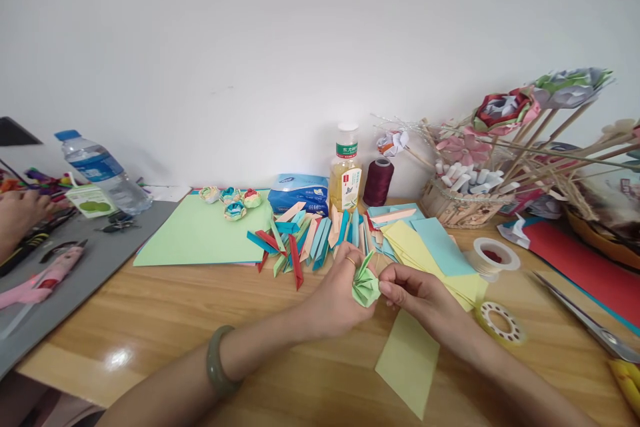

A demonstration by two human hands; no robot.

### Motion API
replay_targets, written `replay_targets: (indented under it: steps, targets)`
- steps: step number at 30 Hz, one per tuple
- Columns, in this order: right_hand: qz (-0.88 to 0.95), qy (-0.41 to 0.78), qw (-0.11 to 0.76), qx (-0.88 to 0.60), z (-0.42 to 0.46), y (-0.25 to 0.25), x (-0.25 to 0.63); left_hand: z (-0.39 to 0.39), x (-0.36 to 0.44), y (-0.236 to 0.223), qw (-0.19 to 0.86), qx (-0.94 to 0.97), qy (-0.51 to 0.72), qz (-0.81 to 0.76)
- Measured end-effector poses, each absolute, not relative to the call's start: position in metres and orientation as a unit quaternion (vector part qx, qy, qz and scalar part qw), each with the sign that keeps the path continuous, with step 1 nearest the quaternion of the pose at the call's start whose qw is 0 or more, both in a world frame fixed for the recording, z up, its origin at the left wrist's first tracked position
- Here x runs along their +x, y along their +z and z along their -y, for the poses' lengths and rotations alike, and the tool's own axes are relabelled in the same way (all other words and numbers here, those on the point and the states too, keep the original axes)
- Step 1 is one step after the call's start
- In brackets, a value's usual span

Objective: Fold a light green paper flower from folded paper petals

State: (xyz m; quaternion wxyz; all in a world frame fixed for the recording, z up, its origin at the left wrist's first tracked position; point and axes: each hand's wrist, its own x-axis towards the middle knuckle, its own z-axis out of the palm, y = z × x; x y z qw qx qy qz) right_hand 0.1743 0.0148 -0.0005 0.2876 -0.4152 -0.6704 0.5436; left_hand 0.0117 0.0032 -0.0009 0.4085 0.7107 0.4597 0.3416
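Observation:
A light green folded paper flower [367, 287] is held in my left hand [337, 293], its pleats fanned out toward me. My right hand [413, 290] is closed in a pinch at the flower's right edge; whether it grips the paper or something thin there, I cannot tell. Just beyond my hands lies a pile of folded paper strips [320, 240] in red, blue, green and peach. Below my right wrist is a loose pale yellow sheet [410, 360]. Yellow sheets [425, 257] and a light blue sheet [445, 247] lie behind my right hand.
Several small paper flowers [234, 212] rest on green sheets [200, 233]. Along the wall stand a tissue pack [300, 193], a drink bottle [345, 177] and a thread spool [377, 181]. Right are tape rolls [497, 323] and scissors [590, 320]. Another person's hand [20, 213] is left, near a glue gun [47, 277].

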Motion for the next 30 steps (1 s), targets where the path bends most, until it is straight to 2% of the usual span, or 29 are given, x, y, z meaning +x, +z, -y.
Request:
replay_targets:
  steps: [12,16,18,20,24,30]
  targets:
    - [0.671,0.560,0.286,-0.393,-0.012,0.001,0.172,-0.002,0.010,-0.006,0.449,0.682,0.374,-0.440]
    - [0.696,0.491,0.289,-0.438,-0.020,-0.003,0.180,-0.004,0.006,-0.009,0.548,0.623,0.394,-0.395]
    - [0.682,0.435,0.336,-0.482,-0.023,0.000,0.185,-0.007,0.004,-0.010,0.602,0.589,0.387,-0.375]
    - [0.660,0.441,0.382,-0.473,-0.024,0.006,0.189,-0.010,0.003,-0.010,0.650,0.557,0.366,-0.365]
    - [0.674,0.504,0.355,-0.407,-0.020,0.016,0.190,-0.012,0.004,-0.007,0.748,0.450,0.343,-0.346]
    - [0.680,0.508,0.371,-0.377,-0.019,0.013,0.189,-0.013,-0.001,0.000,0.833,0.391,0.259,-0.293]
